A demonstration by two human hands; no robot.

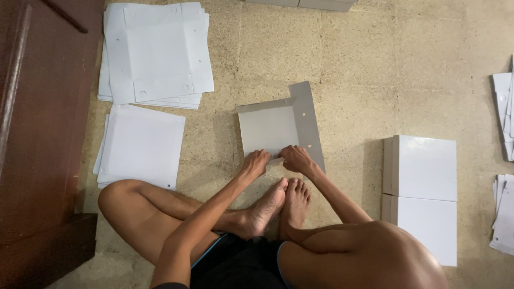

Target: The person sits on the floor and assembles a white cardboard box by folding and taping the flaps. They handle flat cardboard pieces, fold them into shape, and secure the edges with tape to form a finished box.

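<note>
The left hand and right hand press side by side, fingers closed down on the near edge of a grey cardboard box blank lying on the speckled stone floor. Its far and right flaps are folded up, forming a shallow tray holding nothing. Right of the grip lie two finished white boxes; left and beyond, stacks of flat white blanks with punched holes
</note>
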